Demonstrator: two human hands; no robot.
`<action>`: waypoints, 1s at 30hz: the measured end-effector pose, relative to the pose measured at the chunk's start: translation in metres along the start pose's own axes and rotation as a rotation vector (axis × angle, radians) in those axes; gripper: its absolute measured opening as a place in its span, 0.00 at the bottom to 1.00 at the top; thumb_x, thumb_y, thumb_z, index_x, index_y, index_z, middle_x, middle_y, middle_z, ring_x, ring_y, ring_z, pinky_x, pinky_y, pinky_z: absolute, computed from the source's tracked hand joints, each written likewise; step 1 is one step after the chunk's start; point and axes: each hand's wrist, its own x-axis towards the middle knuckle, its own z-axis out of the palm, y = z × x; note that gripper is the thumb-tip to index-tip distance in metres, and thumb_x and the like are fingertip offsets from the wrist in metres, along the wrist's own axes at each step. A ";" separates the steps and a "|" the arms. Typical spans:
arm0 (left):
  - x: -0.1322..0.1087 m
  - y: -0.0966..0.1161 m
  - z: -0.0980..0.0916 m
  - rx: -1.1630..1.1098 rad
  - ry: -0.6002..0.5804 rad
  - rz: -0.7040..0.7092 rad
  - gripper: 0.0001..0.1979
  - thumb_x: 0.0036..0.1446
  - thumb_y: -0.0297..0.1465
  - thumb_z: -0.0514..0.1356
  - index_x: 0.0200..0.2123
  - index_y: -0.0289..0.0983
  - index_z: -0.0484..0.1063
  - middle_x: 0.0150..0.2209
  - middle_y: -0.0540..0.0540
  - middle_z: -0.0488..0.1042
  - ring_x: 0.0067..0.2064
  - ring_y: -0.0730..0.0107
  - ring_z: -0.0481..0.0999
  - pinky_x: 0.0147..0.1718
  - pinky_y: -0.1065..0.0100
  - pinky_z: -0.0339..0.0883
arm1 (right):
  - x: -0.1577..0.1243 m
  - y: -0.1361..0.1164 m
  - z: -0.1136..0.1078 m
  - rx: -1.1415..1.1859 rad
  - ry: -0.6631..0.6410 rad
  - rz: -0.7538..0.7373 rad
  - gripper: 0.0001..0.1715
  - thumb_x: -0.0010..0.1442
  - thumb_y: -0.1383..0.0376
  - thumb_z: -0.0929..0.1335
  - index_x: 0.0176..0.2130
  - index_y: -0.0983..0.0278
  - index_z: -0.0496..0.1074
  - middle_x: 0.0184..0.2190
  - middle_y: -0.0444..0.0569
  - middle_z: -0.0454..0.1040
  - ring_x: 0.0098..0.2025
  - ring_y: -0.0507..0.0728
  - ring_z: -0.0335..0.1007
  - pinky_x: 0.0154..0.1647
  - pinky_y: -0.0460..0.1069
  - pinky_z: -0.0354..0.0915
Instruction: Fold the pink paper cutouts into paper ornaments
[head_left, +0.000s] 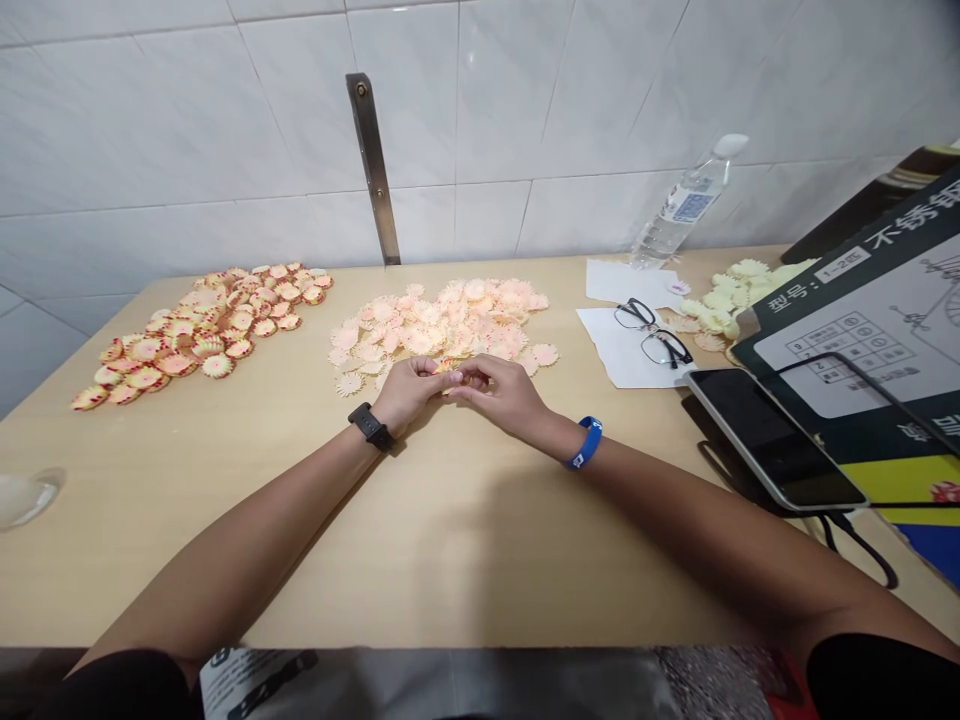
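Observation:
My left hand (409,390) and my right hand (499,392) meet at the middle of the wooden table (450,540), fingers pinched together on a small paper flower (448,372) between them. Just behind the hands lies a pile of pale pink paper flowers (442,325). A black watch sits on my left wrist and a blue band on my right wrist.
A pile of red-edged orange flowers (202,330) lies at the left, pale yellow ones (731,295) at the right. Glasses (651,332) rest on white paper, with a water bottle (686,205) behind. A phone (776,437) and a printed box (870,330) fill the right edge.

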 end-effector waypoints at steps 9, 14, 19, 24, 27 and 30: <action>0.004 0.001 -0.006 -0.065 -0.154 -0.016 0.20 0.34 0.38 0.76 0.22 0.32 0.71 0.21 0.50 0.73 0.25 0.76 0.72 0.29 0.70 0.68 | 0.001 -0.007 0.004 0.197 -0.015 0.228 0.07 0.55 0.62 0.71 0.32 0.63 0.71 0.26 0.43 0.72 0.27 0.51 0.64 0.27 0.46 0.61; 0.004 0.002 -0.007 -0.067 -0.185 -0.041 0.18 0.37 0.38 0.75 0.28 0.31 0.78 0.29 0.45 0.77 0.34 0.72 0.76 0.43 0.67 0.72 | 0.001 0.000 0.001 0.150 0.046 0.247 0.07 0.55 0.62 0.70 0.31 0.63 0.71 0.25 0.43 0.71 0.27 0.50 0.63 0.27 0.46 0.61; 0.003 0.001 -0.008 0.006 -0.203 -0.019 0.17 0.40 0.38 0.74 0.28 0.31 0.80 0.30 0.44 0.78 0.34 0.70 0.77 0.42 0.65 0.73 | 0.002 0.000 -0.001 0.164 0.017 0.333 0.13 0.53 0.58 0.73 0.28 0.64 0.71 0.23 0.42 0.70 0.25 0.50 0.62 0.25 0.46 0.59; 0.006 -0.001 -0.010 -0.003 -0.218 -0.031 0.17 0.40 0.38 0.74 0.30 0.31 0.80 0.31 0.43 0.79 0.36 0.69 0.78 0.43 0.64 0.74 | 0.004 0.001 -0.005 0.134 0.015 0.310 0.10 0.55 0.61 0.70 0.25 0.64 0.72 0.24 0.44 0.72 0.26 0.52 0.65 0.28 0.48 0.60; 0.007 -0.003 -0.011 -0.001 -0.202 -0.017 0.18 0.38 0.39 0.75 0.27 0.31 0.79 0.29 0.44 0.78 0.35 0.68 0.78 0.42 0.63 0.75 | 0.005 0.002 -0.006 0.100 0.018 0.292 0.11 0.55 0.63 0.69 0.23 0.64 0.71 0.24 0.44 0.72 0.26 0.52 0.65 0.28 0.48 0.59; 0.007 -0.003 -0.011 -0.011 -0.199 -0.006 0.19 0.36 0.41 0.75 0.26 0.32 0.79 0.27 0.46 0.77 0.35 0.67 0.78 0.43 0.62 0.76 | 0.005 0.002 -0.006 0.057 0.012 0.269 0.09 0.55 0.66 0.68 0.24 0.64 0.70 0.24 0.44 0.71 0.26 0.52 0.64 0.29 0.48 0.58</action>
